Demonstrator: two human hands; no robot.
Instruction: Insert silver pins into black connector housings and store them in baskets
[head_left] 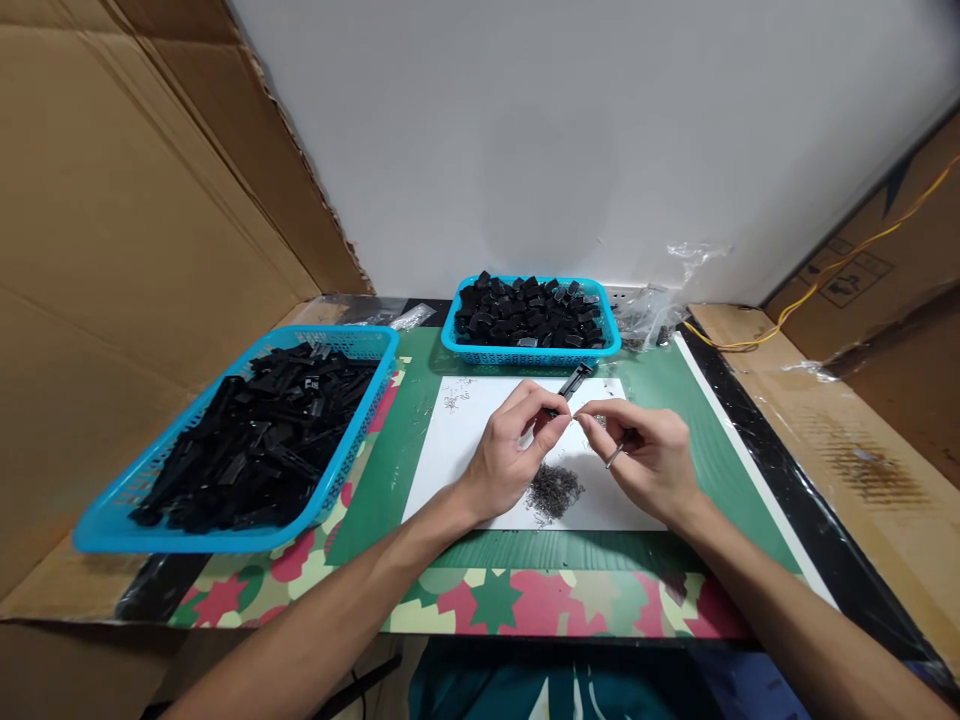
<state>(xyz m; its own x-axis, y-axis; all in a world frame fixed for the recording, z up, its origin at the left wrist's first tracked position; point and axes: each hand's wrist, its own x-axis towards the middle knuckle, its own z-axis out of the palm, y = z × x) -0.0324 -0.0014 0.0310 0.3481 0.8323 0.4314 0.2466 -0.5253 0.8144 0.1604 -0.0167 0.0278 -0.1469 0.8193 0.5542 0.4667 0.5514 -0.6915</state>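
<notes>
My left hand (517, 440) is closed on a slim, long black plastic part (577, 380), which sticks up and to the right beyond the fingers. Thumb and forefinger of my right hand (649, 450) are pinched together beside the left fingertips, on something too small to name. A thin grey metal piece (615, 456) shows at the right fingers; whether it is a ring or a tool I cannot tell. Below and between the hands, a pile of small metal springs or similar wire pieces (555, 492) lies on a white sheet (442, 480).
A blue basket (360, 440) of long black plastic parts stands at left. Behind the sheet is a smaller blue basket (532, 356) of short black pieces. Several loose tiny bits (454, 400) lie on the sheet's far left. Cardboard walls (150, 180) and clear plastic bags (652, 315) border the table.
</notes>
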